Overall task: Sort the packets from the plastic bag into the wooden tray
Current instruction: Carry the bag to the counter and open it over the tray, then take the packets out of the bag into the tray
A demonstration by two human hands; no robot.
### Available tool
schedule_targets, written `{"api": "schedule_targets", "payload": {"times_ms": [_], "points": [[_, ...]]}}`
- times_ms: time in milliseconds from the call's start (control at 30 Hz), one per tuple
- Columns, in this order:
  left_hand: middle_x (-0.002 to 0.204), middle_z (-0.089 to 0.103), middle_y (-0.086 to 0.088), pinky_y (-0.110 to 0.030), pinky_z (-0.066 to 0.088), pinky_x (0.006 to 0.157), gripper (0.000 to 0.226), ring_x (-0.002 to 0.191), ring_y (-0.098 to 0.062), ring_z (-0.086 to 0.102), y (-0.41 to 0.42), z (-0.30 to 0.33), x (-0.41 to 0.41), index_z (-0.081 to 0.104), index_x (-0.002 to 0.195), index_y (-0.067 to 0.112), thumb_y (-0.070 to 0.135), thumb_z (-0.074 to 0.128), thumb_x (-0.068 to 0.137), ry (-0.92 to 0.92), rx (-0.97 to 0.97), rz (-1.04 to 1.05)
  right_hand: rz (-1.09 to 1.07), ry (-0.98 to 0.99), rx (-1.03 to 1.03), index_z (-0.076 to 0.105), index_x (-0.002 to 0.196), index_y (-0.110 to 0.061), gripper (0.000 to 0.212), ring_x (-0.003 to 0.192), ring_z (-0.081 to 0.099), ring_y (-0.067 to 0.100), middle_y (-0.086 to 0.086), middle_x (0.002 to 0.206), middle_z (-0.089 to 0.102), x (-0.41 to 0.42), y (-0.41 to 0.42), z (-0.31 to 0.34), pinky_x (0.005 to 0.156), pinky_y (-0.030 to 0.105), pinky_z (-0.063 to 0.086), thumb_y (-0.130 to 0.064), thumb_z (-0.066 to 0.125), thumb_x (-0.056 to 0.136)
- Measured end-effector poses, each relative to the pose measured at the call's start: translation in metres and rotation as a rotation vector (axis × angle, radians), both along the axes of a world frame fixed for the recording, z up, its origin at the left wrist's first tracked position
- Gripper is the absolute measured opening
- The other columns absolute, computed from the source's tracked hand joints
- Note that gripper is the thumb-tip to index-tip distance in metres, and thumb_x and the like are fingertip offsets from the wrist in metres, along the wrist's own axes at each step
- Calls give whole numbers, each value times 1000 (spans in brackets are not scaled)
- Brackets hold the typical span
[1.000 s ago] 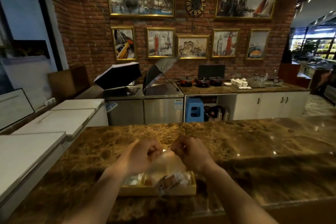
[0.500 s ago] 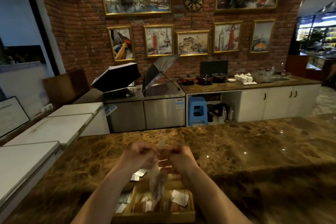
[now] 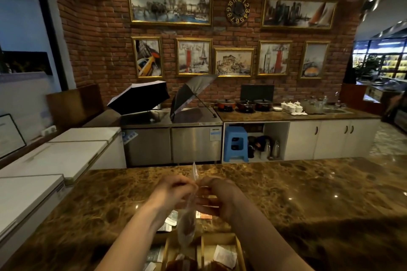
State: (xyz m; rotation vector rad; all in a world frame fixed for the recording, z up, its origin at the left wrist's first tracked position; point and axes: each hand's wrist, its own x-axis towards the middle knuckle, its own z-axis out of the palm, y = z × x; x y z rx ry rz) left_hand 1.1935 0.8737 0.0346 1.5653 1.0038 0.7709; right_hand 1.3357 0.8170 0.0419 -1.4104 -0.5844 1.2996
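A clear plastic bag (image 3: 187, 224) hangs upright between my hands above the counter, its twisted top sticking up past my fingers. My left hand (image 3: 174, 191) pinches the bag's top from the left, and my right hand (image 3: 217, 197) grips it from the right. Below the bag, at the bottom edge of the view, sits the wooden tray (image 3: 239, 246) with dividers. Brown and white packets (image 3: 224, 256) lie in its compartments. A few loose packets (image 3: 170, 219) lie on the counter just beyond the tray, partly hidden by my left wrist.
The brown marble counter (image 3: 308, 196) stretches wide to the right and left. White chest freezers (image 3: 55, 160) stand at the left. Behind the counter are steel fridges, two open umbrellas (image 3: 141, 99), a blue stool and a brick wall with pictures.
My hands came together and lifted the bag from spread over the tray to hanging upright. The view tilted up, so the tray dropped to the bottom edge.
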Motion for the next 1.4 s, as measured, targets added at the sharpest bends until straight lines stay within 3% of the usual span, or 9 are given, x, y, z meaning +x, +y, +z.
{"api": "schedule_targets", "payload": {"times_ms": [300, 400, 500, 600, 833, 933, 1067, 1233, 1400], "points": [[59, 66, -6, -34, 52, 62, 16, 59, -20, 61, 15, 3, -6, 71, 77, 7, 12, 66, 91, -268, -323, 203, -44, -176, -6, 69, 109, -1, 23, 69, 69, 18, 12, 89, 74, 13, 11, -2, 53, 27, 51, -16, 53, 100], [67, 67, -8, -35, 55, 63, 17, 65, -21, 62, 27, 1, -18, 70, 80, 5, 11, 63, 94, -108, -205, 300, -49, -294, -30, 64, 113, 1, 28, 67, 69, 15, 12, 87, 72, 30, 10, -9, 51, 25, 48, -16, 45, 103], [66, 66, -6, -39, 59, 69, 35, 68, -24, 66, 39, -7, -12, 64, 64, 15, 20, 51, 96, 389, 137, 349, -19, -323, -15, 65, 112, 1, 31, 70, 66, 17, 10, 86, 67, 30, 20, -24, 55, 27, 49, -21, 46, 103], [78, 66, -13, -47, 59, 78, 31, 76, -30, 65, 43, -8, 0, 56, 69, 14, 21, 41, 95, 486, 233, 346, -49, -234, 43, 69, 105, -2, 35, 71, 65, 20, 9, 84, 68, 35, 21, -37, 61, 32, 51, -30, 49, 102], [95, 65, -12, -53, 62, 74, 18, 83, -31, 70, 38, 5, 14, 54, 97, 18, 30, 41, 102, 235, 149, 260, -15, -14, -180, 64, 110, -5, 28, 63, 62, 22, 12, 86, 65, 46, 13, -90, 59, 34, 54, -27, 46, 104], [97, 72, -14, -47, 63, 71, 20, 84, -33, 74, 30, 19, 14, 59, 98, 10, 19, 42, 104, -101, -4, 201, 98, 131, -150, 60, 106, -3, 26, 60, 64, 23, 8, 71, 64, 32, 11, -102, 50, 33, 54, -23, 44, 104], [98, 76, -17, -41, 64, 65, 22, 80, -27, 76, 37, 24, 10, 59, 106, -5, 8, 43, 100, -486, -241, 135, 83, 488, 9, 60, 117, 1, 35, 110, 65, 49, 31, 117, 68, 25, 14, -102, 90, 62, 52, -25, 42, 104], [103, 71, -26, -38, 63, 57, 20, 95, -37, 72, 46, 8, 4, 61, 95, -6, 2, 43, 95, -504, -306, 195, -27, 737, 276, 64, 104, 6, 25, 110, 65, 51, 35, 122, 64, 31, 5, -95, 77, 55, 61, -12, 58, 86], [106, 75, -22, -50, 61, 81, 27, 93, -38, 75, 48, -29, -9, 63, 113, -6, 10, 51, 94, -326, -319, 163, -142, 687, 248, 61, 111, 5, 38, 108, 65, 48, 29, 127, 60, 42, -3, -95, 70, 53, 63, -6, 73, 77]]}}
